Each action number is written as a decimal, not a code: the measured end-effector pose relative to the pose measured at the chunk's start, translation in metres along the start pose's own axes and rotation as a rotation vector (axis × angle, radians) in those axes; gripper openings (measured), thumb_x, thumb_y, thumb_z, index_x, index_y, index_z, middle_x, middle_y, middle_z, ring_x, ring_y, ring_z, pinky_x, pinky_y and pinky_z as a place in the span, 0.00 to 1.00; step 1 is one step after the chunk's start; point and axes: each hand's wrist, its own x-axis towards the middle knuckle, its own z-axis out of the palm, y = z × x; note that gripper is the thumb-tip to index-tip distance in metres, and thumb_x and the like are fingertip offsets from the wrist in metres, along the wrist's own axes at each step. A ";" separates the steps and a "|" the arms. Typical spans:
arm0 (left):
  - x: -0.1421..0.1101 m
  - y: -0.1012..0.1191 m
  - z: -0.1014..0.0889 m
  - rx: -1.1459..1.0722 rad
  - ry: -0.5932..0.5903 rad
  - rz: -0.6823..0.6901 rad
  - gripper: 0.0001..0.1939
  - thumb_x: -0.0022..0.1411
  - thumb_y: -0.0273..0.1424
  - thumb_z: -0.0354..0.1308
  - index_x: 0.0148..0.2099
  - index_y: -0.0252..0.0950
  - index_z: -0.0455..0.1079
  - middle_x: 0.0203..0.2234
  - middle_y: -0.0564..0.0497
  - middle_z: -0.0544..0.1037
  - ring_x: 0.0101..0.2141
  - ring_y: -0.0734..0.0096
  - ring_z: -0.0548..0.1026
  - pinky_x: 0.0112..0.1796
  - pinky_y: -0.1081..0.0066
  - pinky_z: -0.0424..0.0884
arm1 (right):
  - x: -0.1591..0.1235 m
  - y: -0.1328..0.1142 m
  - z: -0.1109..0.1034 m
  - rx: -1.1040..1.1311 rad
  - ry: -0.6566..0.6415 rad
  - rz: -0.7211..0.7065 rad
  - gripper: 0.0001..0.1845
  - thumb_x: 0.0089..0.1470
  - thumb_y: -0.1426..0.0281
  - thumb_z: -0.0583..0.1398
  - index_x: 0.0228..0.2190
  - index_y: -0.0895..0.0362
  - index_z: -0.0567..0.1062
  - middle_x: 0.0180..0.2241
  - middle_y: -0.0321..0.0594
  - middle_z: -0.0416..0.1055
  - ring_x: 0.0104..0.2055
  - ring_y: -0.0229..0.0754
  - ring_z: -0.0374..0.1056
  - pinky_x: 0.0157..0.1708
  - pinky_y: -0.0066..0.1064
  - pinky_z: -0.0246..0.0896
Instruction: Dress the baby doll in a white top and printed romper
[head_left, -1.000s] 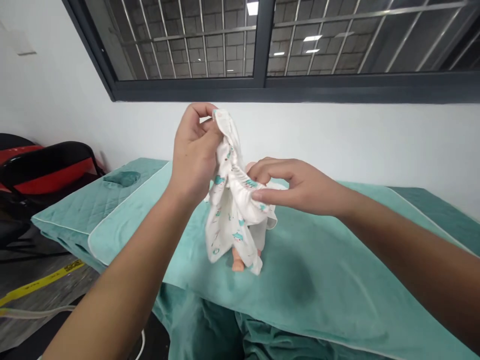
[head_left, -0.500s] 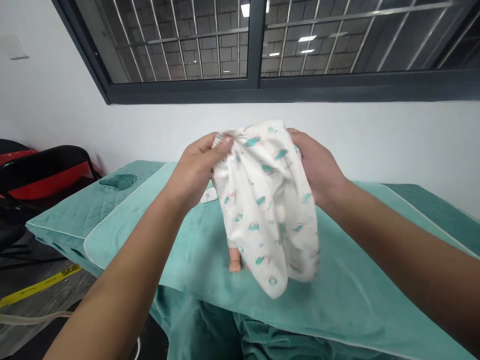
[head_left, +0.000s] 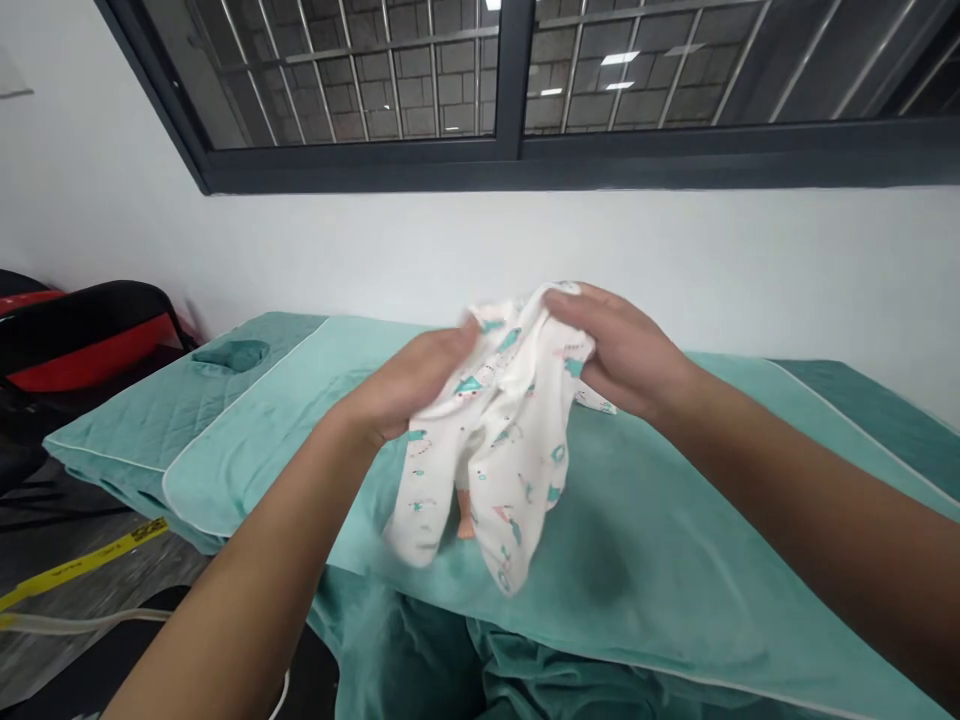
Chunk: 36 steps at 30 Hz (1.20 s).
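Note:
White baby pants (head_left: 514,470) with a teal and pink print hang between my hands, both legs pointing down. At the waist's left side, my left hand (head_left: 420,375) grips the cloth, slightly blurred by motion. My right hand (head_left: 630,350) is closed on the waist at the upper right, thumb on top of the bunched fabric. Behind the pants a doll's foot (head_left: 466,518) shows between the two legs; most of the doll is hidden. A bit of similar printed cloth (head_left: 596,400) pokes out below my right hand.
A teal sheet (head_left: 675,560) covers the bed, which has a face hole (head_left: 231,355) at its left end. Behind it are a white wall (head_left: 337,250) and a barred window. Red and black chairs (head_left: 97,340) stand at left, above yellow floor tape (head_left: 82,565).
Both hands have lowered the pants and the cloth has shifted left over the doll. The waist is now more bunched, and the two legs hang apart.

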 end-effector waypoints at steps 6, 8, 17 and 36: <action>-0.002 0.000 0.004 0.025 -0.040 -0.007 0.17 0.55 0.41 0.66 0.42 0.34 0.77 0.34 0.46 0.81 0.33 0.62 0.78 0.35 0.67 0.72 | 0.003 0.018 -0.002 0.062 0.056 0.053 0.20 0.53 0.49 0.63 0.33 0.53 0.75 0.28 0.37 0.72 0.32 0.42 0.70 0.33 0.34 0.66; 0.002 -0.005 0.006 -0.121 0.102 0.087 0.19 0.56 0.41 0.65 0.46 0.34 0.75 0.33 0.48 0.80 0.34 0.64 0.78 0.37 0.68 0.72 | -0.001 0.025 -0.003 0.012 -0.061 0.095 0.22 0.54 0.48 0.61 0.37 0.54 0.75 0.30 0.38 0.75 0.33 0.42 0.71 0.32 0.32 0.67; -0.005 -0.026 0.008 -0.090 -0.028 -0.144 0.24 0.57 0.45 0.64 0.49 0.33 0.73 0.34 0.45 0.81 0.32 0.65 0.78 0.34 0.68 0.72 | -0.008 0.030 0.000 -0.154 -0.278 0.215 0.22 0.53 0.53 0.64 0.41 0.57 0.78 0.39 0.44 0.78 0.42 0.46 0.74 0.41 0.35 0.70; -0.016 -0.068 -0.009 -0.327 0.026 -0.178 0.27 0.50 0.38 0.70 0.50 0.31 0.73 0.37 0.42 0.82 0.36 0.57 0.80 0.36 0.67 0.74 | -0.013 0.054 0.009 0.054 -0.166 0.274 0.23 0.54 0.53 0.64 0.44 0.58 0.77 0.41 0.45 0.78 0.43 0.46 0.74 0.46 0.39 0.69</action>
